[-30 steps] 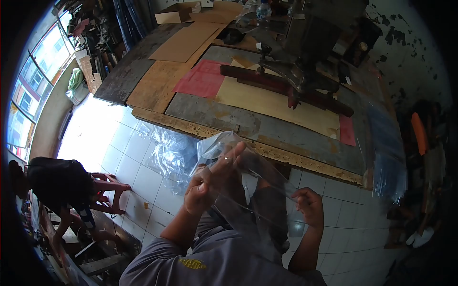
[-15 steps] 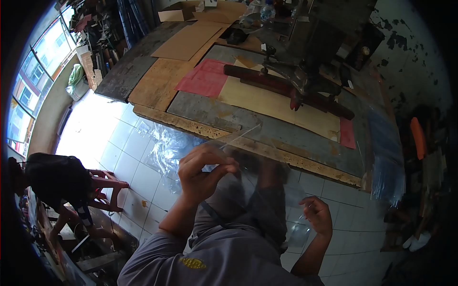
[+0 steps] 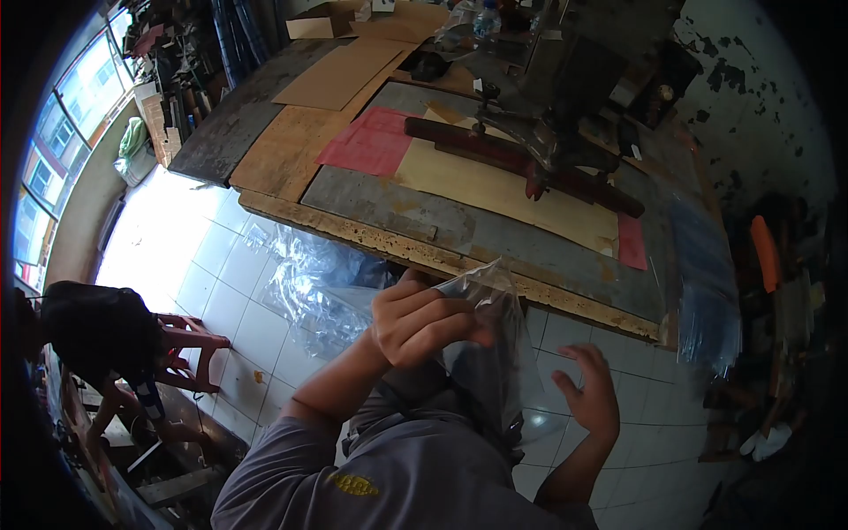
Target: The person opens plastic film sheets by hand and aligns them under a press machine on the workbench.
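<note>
My left hand [image 3: 426, 325] is closed on a clear plastic sheet [image 3: 508, 305], held in front of my body at the table's near edge. The sheet is crumpled at the top and hangs down over my lap; I cannot tell whether it is a single sheet or a bag. To the right of the sheet, my right hand [image 3: 590, 389] is held apart from it, thumb and fingers spread, with nothing in it. Beyond my hands, a machine's long dark red bar [image 3: 521, 163] lies over a cream sheet [image 3: 495, 194] on the grey work surface.
Crumpled clear plastic [image 3: 318, 287] is heaped on the tiled floor at left. Blue-tinted plastic sheets [image 3: 707, 283] hang off the table's right side. A pink sheet [image 3: 367, 143] and flat cardboard [image 3: 340, 75] lie on the table. A red stool [image 3: 194, 344] stands at left beside another person [image 3: 102, 331].
My left hand has moved to the right and turned, carrying the plastic sheet, which is now bunched near its fingers. My right hand has come away from the sheet and opened.
</note>
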The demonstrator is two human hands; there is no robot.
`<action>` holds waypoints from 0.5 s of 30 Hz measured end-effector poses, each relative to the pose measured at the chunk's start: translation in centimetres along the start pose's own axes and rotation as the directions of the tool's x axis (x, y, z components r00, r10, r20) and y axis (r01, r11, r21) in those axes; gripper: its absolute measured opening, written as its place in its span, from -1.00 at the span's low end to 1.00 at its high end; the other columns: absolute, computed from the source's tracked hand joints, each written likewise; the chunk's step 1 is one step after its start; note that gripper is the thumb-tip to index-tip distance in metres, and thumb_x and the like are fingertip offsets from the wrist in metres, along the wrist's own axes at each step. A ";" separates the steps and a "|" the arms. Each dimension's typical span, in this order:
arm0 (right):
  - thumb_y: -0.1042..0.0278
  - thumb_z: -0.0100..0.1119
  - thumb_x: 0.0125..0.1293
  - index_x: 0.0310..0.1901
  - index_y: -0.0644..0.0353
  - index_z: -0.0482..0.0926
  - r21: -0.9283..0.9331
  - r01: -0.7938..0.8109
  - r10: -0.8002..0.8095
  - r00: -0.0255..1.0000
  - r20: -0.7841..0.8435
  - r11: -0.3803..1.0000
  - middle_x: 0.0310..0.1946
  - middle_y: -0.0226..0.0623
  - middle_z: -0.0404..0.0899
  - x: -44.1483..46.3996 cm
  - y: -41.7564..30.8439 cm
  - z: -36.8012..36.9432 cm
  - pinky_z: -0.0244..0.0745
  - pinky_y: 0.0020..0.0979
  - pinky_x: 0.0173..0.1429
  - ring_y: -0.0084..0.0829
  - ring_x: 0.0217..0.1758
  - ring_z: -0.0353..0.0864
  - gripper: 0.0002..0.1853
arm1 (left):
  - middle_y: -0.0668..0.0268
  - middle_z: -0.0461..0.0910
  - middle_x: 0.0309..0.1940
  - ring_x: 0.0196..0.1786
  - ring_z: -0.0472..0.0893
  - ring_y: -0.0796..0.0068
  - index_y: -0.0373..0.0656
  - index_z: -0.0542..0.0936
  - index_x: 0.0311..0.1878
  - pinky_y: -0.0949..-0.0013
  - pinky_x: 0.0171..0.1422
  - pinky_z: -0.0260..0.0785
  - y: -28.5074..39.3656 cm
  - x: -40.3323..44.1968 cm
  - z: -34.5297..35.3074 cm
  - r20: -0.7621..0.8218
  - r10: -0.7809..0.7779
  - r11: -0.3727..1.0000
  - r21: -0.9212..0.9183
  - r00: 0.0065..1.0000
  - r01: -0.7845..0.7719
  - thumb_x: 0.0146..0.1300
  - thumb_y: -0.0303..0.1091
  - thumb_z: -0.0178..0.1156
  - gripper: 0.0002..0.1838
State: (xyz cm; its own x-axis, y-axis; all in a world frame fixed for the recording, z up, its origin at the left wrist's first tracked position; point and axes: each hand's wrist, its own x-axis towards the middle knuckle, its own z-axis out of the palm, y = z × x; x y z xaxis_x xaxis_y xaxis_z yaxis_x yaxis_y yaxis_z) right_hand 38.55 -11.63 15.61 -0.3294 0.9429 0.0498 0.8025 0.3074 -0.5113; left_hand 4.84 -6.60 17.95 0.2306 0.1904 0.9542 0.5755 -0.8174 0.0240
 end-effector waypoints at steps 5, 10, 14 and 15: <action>0.04 0.47 0.34 0.15 0.24 0.67 0.219 0.463 -0.329 0.826 -0.458 0.859 0.16 -0.17 0.66 3.9 -7.8 -1.9 0.52 -0.11 0.36 -0.10 0.34 0.60 -0.49 | 0.55 0.57 -0.53 -0.60 0.43 0.66 -0.05 0.59 -0.17 0.46 -0.46 0.09 1.0 0.4 2.0 -0.005 0.009 0.999 -0.046 1.000 -0.009 0.06 -0.10 0.58 -0.59; 0.12 0.54 0.25 0.04 0.22 0.73 0.229 0.618 -0.498 0.760 -0.417 0.752 0.04 -0.21 0.71 6.8 -10.8 -2.2 0.55 -0.16 0.31 -0.18 0.21 0.69 -0.57 | 0.58 0.54 -0.54 -0.61 0.40 0.66 -0.01 0.59 -0.14 0.43 -0.45 0.06 1.8 0.5 1.7 0.066 -0.011 0.998 -0.056 0.998 0.014 0.05 -0.10 0.55 -0.60; 0.25 0.58 0.17 -0.08 0.20 0.75 0.200 0.608 -0.515 0.773 -0.371 0.768 -0.13 -0.28 0.75 7.5 -10.6 -2.3 0.56 -0.23 0.14 -0.28 -0.01 0.76 -0.66 | 0.54 0.62 -0.51 -0.60 0.44 0.63 -0.02 0.59 -0.13 0.41 -0.47 0.07 1.8 0.9 1.0 0.153 -0.075 0.991 -0.095 0.985 0.090 0.06 -0.13 0.54 -0.61; 0.28 0.59 0.16 -0.10 0.19 0.76 0.175 0.604 -0.519 0.773 -0.364 0.777 -0.17 -0.30 0.76 7.5 -10.6 -2.4 0.56 -0.25 0.08 -0.31 -0.07 0.76 -0.69 | 0.52 0.64 -0.50 -0.59 0.47 0.61 -0.03 0.59 -0.13 0.41 -0.47 0.12 1.8 0.9 1.0 0.166 -0.083 0.988 -0.112 0.983 0.103 0.07 -0.13 0.54 -0.61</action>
State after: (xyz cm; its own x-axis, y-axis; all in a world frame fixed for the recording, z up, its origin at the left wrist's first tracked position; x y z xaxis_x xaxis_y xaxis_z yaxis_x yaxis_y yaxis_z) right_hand 28.75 -7.52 23.48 -0.4900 0.6162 0.6166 0.3374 0.7863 -0.5176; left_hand 6.88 -7.32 18.54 0.3091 0.3455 0.8861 0.5045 -0.8493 0.1552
